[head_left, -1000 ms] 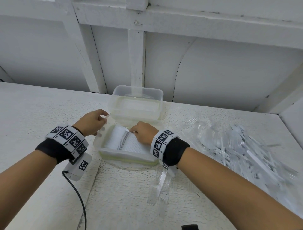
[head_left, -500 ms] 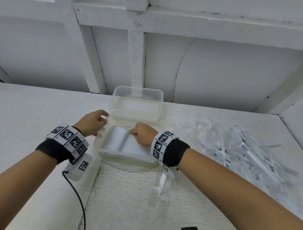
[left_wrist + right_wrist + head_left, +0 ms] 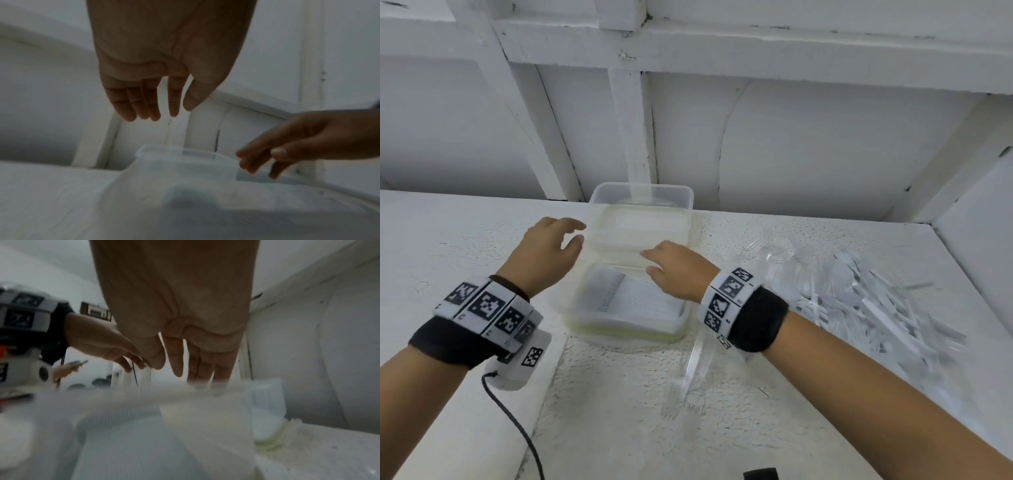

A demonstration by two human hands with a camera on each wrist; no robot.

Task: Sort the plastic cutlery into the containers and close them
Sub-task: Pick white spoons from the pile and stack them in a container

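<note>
A clear rectangular container [image 3: 619, 330] sits in the middle of the white table, with a neat stack of white plastic cutlery [image 3: 635, 301] inside. Its yellow-rimmed lid [image 3: 640, 233] lies just behind it, leaning on a second clear container [image 3: 642, 193]. My left hand [image 3: 551, 246] hovers at the lid's left edge with straight fingers [image 3: 144, 105] and holds nothing. My right hand [image 3: 671, 265] reaches over the container's back edge. Its straight fingers [image 3: 195, 363] are at the lid's near rim; whether they touch it I cannot tell.
A big loose pile of clear plastic cutlery [image 3: 859, 301] covers the table's right side. A few clear forks [image 3: 695, 377] lie in front of the container. A black cable [image 3: 517, 421] trails from my left wrist. White walls close the back and right.
Both hands have left the near container and moved back toward the lid. The left hand let go of the container's left rim; the right hand lifted off the cutlery stack.
</note>
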